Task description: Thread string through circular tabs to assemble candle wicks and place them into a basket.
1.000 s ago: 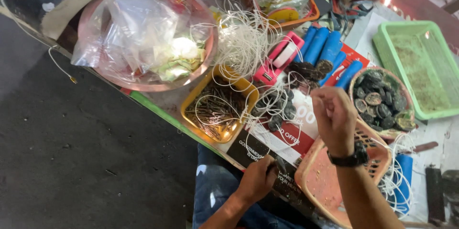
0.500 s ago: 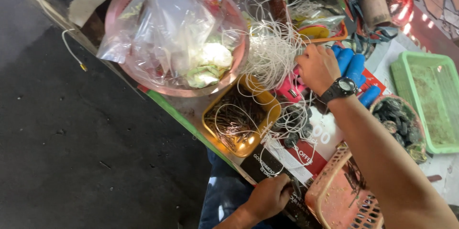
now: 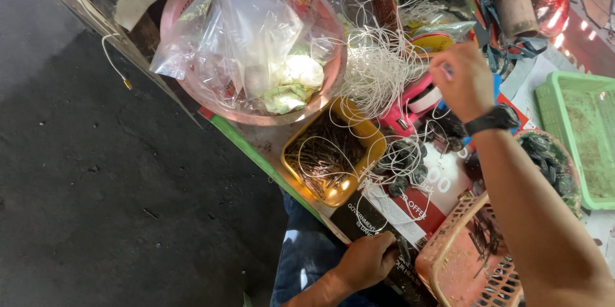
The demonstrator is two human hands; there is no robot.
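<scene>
Two hands are working over a really cluttered bench. The right hand (image 3: 466,81) is raised above the middle of the mess, black watch on the wrist, fingers pinched together around something small and pale at the tips; it looks like a strand of the white string (image 3: 378,70), but I can't tell for sure. That string is a big loose tangle between the pink basin (image 3: 192,92) and the pink plastic holder (image 3: 410,105), with loops trailing down over the yellow tray (image 3: 362,137) and onto the printed sheet (image 3: 416,207).

The left hand (image 3: 365,261) is low at the near edge of the bench, curled over the dark edge of that printed sheet. Fingers look closed around something thin and dark, though what it is stays hidden under the knuckles.

Other stuff around: the pink basin is stuffed with crumpled clear plastic bags (image 3: 250,31) and something pale at the bottom. The yellow tray holds a heap of thin dark metal bits, maybe nails or hooks. An orange mesh basket (image 3: 448,268) sits just beside the left hand, partly under the right forearm, with a few dark pieces in it. A green tray (image 3: 576,147) sits off to the right, and next to it a round bowl of dark lumpy pieces (image 3: 551,166). The person's blue jeans (image 3: 307,256) show below the bench edge.
</scene>
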